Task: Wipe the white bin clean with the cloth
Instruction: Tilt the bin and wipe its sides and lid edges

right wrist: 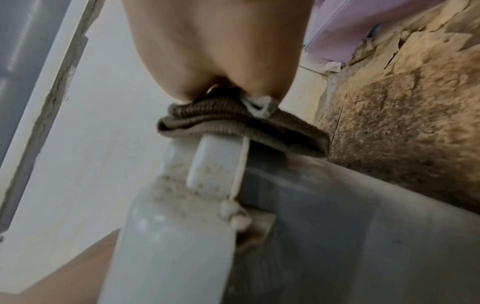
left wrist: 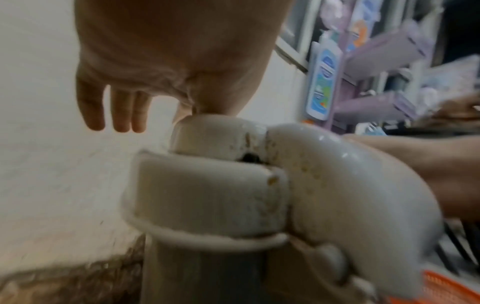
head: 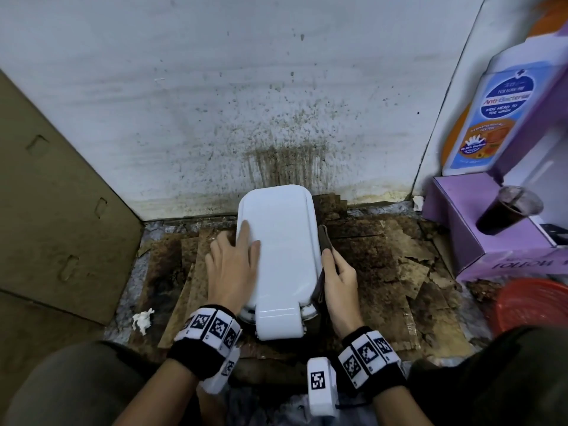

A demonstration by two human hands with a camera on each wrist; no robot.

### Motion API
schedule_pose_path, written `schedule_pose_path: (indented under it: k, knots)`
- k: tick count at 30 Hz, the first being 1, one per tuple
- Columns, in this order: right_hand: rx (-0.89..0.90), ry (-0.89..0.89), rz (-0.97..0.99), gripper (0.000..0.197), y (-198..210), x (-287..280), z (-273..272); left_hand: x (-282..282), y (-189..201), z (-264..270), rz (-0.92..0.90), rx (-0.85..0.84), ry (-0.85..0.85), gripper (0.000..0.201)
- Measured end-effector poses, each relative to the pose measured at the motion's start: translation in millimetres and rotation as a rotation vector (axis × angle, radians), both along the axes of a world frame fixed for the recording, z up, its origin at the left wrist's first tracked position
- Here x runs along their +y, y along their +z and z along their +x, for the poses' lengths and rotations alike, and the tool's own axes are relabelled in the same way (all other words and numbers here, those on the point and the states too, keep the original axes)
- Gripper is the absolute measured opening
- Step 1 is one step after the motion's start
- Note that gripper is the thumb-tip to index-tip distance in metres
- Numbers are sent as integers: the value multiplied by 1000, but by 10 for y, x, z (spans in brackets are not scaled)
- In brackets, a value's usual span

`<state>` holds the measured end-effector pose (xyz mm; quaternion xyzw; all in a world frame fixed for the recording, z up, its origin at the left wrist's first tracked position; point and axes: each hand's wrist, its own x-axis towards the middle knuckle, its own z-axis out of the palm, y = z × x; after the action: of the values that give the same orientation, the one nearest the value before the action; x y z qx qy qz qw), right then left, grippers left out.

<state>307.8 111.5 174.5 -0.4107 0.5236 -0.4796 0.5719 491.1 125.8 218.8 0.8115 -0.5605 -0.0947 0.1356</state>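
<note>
White bin (head: 279, 241) at centre of stained cardboard floor (head: 384, 256), against the spattered wall at 12 o'clock. Left hand (head: 232, 262) flat on the lid at 9 o'clock, grip released. Right hand (head: 339, 281) at 3 o'clock, grip clenched around brown cloth (head: 325, 239) pressed to the bin's side.

The person's left hand (head: 234, 265) lies flat with the fingers (left wrist: 121, 112) straight and slightly spread, palm down, the forearm reaching forward from the lower left. The right hand (head: 340, 282) is turned on its edge, its fingers curled in a pinch, forearm coming in from the lower right. Both wrists wear black bands with white marker blocks.
</note>
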Motion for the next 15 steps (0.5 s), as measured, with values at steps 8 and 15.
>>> schedule_pose_path:
  k: [8, 15]
  knots:
    - [-317, 186, 106, 33, 143, -8, 94, 24, 107, -113, -17, 181, -277, 65]
    - [-513, 46, 235, 36, -36, 11, 354, 134, -22, 191, -59, 162, -189, 72]
